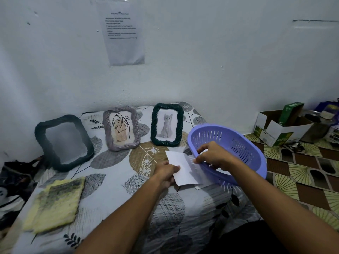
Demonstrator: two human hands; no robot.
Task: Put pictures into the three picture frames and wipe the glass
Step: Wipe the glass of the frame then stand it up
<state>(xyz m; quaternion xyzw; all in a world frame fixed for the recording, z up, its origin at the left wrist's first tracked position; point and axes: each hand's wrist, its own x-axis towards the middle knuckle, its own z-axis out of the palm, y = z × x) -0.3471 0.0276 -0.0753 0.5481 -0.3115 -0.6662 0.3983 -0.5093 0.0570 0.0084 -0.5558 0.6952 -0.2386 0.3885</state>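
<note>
- While both hands share 1 white paper sheet (180, 166), the left hand (166, 174) pinches its near left edge between thumb and fingers, and the right hand (213, 155) pinches its right edge, fingers curled over the rim of the tilted lilac slotted plastic basket (244, 143).
- Only the sheet's blank side shows, so I cannot tell what is printed on it; I judge it to be the picture for the last frame.
- More white paper (205, 185) lies under the sheet and the basket's near edge.
- To do this step well, I would lift the sheet free of the basket rim without creasing it, holding it by the edges alone, then turn it to check which way the print faces.
- Well to the left of the grip, the dark green rope-textured picture frame (64, 143) leans back with nothing visible behind its glass, so the sheet must travel across the bedspread to reach it.
- Between that frame and the hands stand 2 filled frames: a grey-lilac twisted frame with a leaf drawing (121, 128) and a dark green twisted frame with a cat picture (167, 124).
- At the near left, a yellow stained cleaning cloth (55, 205) lies flat on the leaf-patterned bedspread (113, 180), ready for wiping the glass.
</note>
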